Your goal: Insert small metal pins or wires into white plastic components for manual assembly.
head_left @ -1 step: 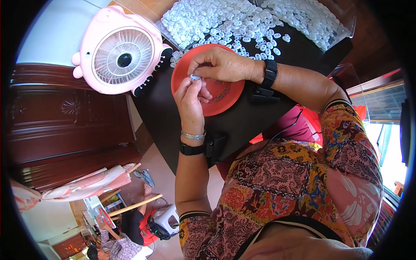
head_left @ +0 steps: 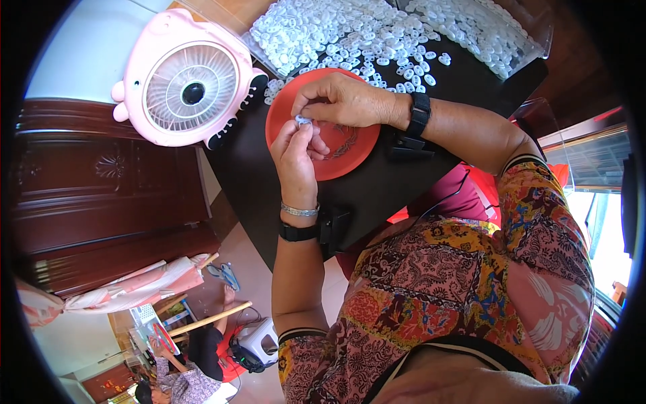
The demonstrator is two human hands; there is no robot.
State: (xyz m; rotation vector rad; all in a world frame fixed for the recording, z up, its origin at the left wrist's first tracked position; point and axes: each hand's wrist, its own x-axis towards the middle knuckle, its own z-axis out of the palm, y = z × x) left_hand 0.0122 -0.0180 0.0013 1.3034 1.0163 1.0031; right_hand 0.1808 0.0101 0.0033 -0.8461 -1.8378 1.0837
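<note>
Red shallow dish [head_left: 350,158] sits on the black tabletop [head_left: 377,195]; it looks nearly empty, though the hands cover part of it so contents can't be fully checked. Behind it, a clear plastic tray [head_left: 531,30] is heaped with small white ring-shaped parts [head_left: 323,27], and more of them spill loose onto the black surface beside the dish rim.

Small white part [head_left: 303,120] is held above the dish's left half, between both hands. It's pale, roundish and glossy, and probably the same kind as the heap; too small to tell more.

Left hand [head_left: 296,158]: fingers curled, thumb and fingertips pinching the part from below. Right hand [head_left: 343,101]: fingers bent down, tips closing on the same part from above. The two hands touch at the part.

Pink fan [head_left: 188,84] stands just left of the dish.
</note>
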